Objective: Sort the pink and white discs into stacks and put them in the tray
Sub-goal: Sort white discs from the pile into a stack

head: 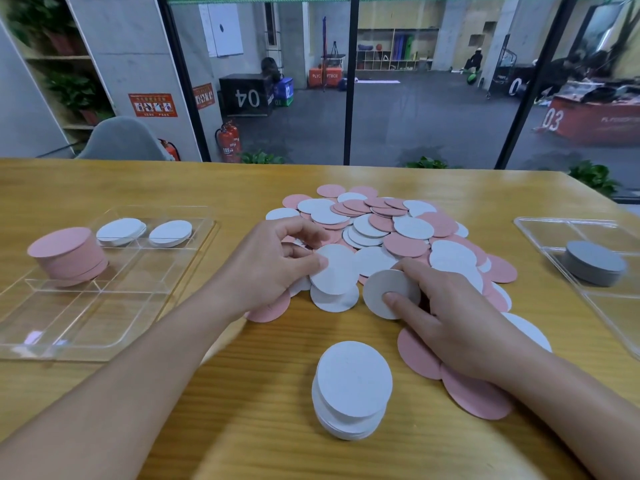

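1. While the loose pile (391, 230) of pink and white discs lay spread across the middle of the bench (207, 181), we judged the sorting well short of done: most discs remained mixed there, overlapping one another.
2. We had our left hand (277, 265) pinching a white disc (336, 268) at the pile's 7 o'clock edge, thumb on its face and fingers curled behind.
3. Our right hand (453, 313) gripped another white disc (388, 292) just beside the first, thumb pressed on top.
4. At 6 o'clock from the pile stood a white stack (353, 386) on the bare bench, not yet in any tray.
5. At 9 o'clock the clear tray (86, 327) held a pink stack (67, 254) and two low white stacks (121, 230) in its far compartments; its near compartments looked unfilled.
6. At 3 o'clock a second tray (554, 230) carried a grey-looking stack (594, 261); blur and shade kept us from telling its true colour.
7. Our right forearm covered parts of several pink discs (474, 393), so we could not count them, nor how deep the pile ran.
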`<state>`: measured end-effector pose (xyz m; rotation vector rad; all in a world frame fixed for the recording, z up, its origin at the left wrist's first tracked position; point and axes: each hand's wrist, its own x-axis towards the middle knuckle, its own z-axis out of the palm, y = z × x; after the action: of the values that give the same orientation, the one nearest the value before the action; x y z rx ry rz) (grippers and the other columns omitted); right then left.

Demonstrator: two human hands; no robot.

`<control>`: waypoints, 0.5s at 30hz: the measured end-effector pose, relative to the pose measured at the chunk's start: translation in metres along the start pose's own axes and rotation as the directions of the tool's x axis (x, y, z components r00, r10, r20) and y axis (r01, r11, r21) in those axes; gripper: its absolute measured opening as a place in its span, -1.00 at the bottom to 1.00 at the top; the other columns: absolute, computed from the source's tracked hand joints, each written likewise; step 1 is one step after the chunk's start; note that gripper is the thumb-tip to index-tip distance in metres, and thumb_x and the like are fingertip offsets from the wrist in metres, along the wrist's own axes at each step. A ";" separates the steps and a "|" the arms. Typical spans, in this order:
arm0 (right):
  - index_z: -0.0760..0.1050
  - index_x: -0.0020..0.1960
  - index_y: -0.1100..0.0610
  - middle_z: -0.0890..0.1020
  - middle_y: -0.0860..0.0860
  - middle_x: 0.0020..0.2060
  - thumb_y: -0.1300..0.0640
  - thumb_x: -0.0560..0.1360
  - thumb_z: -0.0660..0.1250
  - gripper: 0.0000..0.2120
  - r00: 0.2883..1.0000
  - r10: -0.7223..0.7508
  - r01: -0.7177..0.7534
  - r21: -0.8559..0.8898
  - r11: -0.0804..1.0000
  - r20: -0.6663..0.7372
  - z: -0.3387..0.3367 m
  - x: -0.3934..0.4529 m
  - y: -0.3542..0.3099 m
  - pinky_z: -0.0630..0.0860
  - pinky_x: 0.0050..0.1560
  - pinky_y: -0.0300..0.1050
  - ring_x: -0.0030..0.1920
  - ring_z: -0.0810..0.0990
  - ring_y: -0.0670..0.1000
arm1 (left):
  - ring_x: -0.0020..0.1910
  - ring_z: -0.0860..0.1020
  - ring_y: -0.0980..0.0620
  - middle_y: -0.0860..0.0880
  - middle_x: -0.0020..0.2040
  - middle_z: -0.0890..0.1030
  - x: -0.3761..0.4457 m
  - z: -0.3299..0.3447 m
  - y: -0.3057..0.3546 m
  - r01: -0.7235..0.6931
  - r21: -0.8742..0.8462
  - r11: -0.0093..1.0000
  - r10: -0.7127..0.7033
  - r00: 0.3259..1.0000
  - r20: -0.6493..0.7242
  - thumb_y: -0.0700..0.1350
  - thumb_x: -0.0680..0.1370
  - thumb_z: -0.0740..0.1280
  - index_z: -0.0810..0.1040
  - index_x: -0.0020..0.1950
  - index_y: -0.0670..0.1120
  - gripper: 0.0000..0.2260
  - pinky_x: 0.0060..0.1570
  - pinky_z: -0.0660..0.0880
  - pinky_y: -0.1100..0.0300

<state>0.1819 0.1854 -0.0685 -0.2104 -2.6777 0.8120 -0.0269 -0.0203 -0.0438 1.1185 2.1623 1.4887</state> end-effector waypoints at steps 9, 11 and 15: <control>0.42 0.05 -0.10 0.59 -0.15 -0.22 -0.05 0.70 0.32 -0.90 0.999 -0.005 0.006 0.042 0.999 -0.035 -0.001 0.000 -0.003 0.44 -0.19 -0.12 -0.18 0.52 -0.04 | -0.12 0.61 0.08 0.13 -0.08 0.75 -0.002 0.013 0.003 -0.152 0.036 0.988 0.148 0.984 0.100 -0.18 0.65 0.52 0.77 0.01 0.06 -0.87 -0.07 0.55 0.26; 0.45 0.10 -0.11 0.60 -0.26 -0.13 0.00 0.70 0.34 -0.93 0.999 -0.006 0.010 0.079 0.997 -0.052 -0.001 0.000 -0.003 0.44 -0.19 -0.21 -0.15 0.54 -0.06 | -0.08 0.63 0.09 0.06 -0.03 0.76 -0.003 0.018 0.003 -0.167 0.003 0.986 0.165 0.975 0.145 -0.21 0.67 0.48 0.77 0.05 -0.01 -0.88 -0.04 0.57 0.24; 0.49 0.16 -0.14 0.61 -0.24 -0.13 -0.01 0.70 0.34 -0.93 0.999 -0.022 0.023 0.044 0.999 -0.031 0.001 0.001 -0.001 0.46 -0.14 -0.21 -0.09 0.57 -0.08 | -0.06 0.69 0.06 -0.04 -0.05 0.76 -0.007 0.028 0.001 -0.152 -0.025 0.988 0.154 0.959 0.240 -0.27 0.74 0.37 0.77 0.15 -0.10 -0.82 0.05 0.61 0.23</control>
<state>0.1807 0.1840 -0.0687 -0.1799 -2.6263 0.8534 -0.0044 -0.0063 -0.0559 1.4135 1.9436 1.3383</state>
